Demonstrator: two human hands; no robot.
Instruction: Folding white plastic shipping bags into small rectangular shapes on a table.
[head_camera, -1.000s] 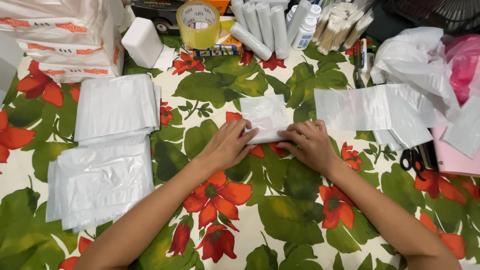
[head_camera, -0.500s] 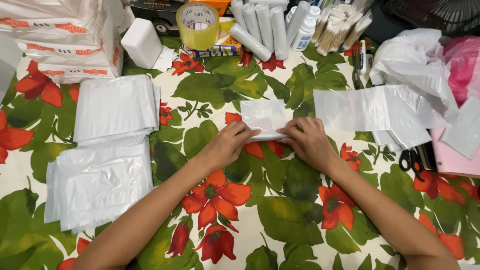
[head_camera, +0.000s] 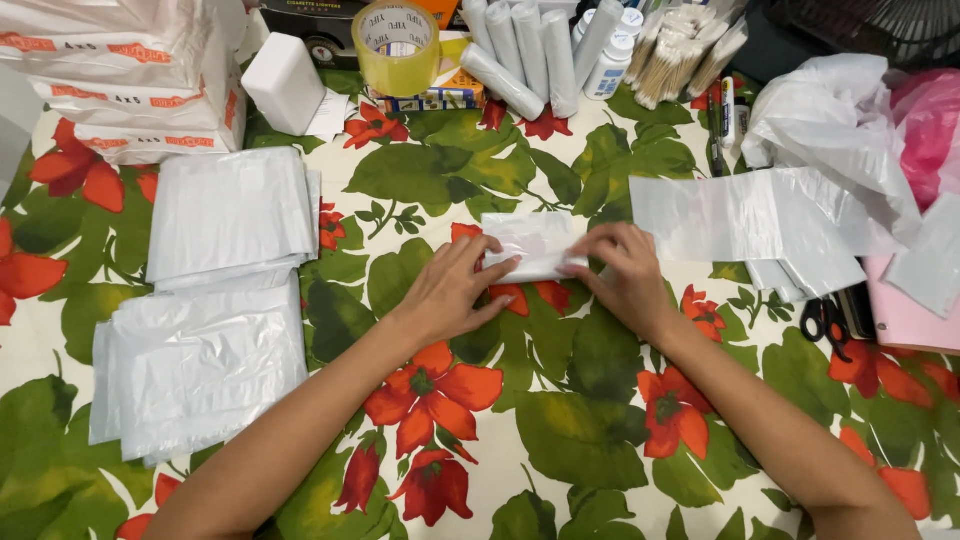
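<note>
Both hands, left hand (head_camera: 455, 290) and right hand (head_camera: 625, 275), press flat, ungripping, on a folded white plastic bag (head_camera: 530, 245) mid-tablecloth (head_camera: 560, 440); slick film could slip and spring unfolded.

I see a bright, even picture lit from overhead. Shadows are soft and short beneath both forearms. Mild glare sits on the plastic sheets (head_camera: 215, 350) at nine o'clock and the tape roll (head_camera: 398, 45) at twelve. Focus holds sharp throughout; the edges bend slightly.
</note>
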